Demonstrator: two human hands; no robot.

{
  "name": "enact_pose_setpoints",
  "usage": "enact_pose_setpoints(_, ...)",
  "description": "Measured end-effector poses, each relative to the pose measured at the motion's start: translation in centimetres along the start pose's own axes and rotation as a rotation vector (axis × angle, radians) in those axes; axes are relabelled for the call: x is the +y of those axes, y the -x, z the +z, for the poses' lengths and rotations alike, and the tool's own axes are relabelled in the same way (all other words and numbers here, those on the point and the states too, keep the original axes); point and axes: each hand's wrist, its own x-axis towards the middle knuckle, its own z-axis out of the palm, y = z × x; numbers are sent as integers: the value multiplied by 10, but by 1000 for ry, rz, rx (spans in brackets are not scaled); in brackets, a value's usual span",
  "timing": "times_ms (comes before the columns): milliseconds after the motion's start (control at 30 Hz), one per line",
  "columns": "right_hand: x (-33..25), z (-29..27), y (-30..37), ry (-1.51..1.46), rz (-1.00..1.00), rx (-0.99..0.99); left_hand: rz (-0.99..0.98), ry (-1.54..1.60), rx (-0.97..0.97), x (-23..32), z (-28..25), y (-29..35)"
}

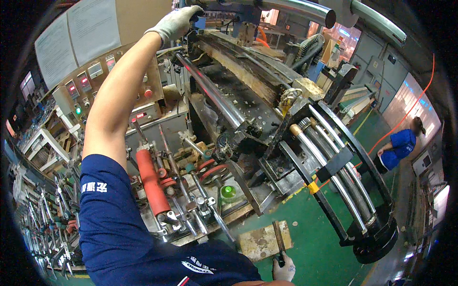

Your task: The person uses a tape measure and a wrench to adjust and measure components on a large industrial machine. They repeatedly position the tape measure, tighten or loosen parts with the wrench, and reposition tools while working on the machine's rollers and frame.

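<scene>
My left hand (175, 25), in a whitish work glove, reaches up to the far end of the machine. Its fingers curl down at a dark part beside a blue block (201, 23); what they hold is hidden. Low in the view, my right hand (285, 270), gloved too, is closed round the black grip of a long narrow brownish tool (278, 236). That tool points away from me, over a worn, stained board (257, 242). Between my hands lie a shiny metal roller (210, 90) and a red roller (152, 182) on the machine.
A control panel (107, 86) with lit displays and a red knob stands left. At right, a curved black frame (355, 138) carries chrome bars. Overhead runs a thick metal pipe (305, 10). A person in blue (398, 148) is farther right, near a hanging orange hose (414, 106).
</scene>
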Motion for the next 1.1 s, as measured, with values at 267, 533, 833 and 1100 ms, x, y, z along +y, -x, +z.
enact_pose_setpoints(267,-7,-1,-3,35,133,-64,-7,22,-351,34,-22,-23)
enact_pose_setpoints(533,-1,3,-1,12,2,-15,176,-23,-444,51,-22,-34)
enact_pose_setpoints(833,10,17,9,17,-67,19,336,-94,-399,22,5,-48)
enact_pose_setpoints(1100,8,17,9,-20,44,-28,155,262,-376,13,22,-53)
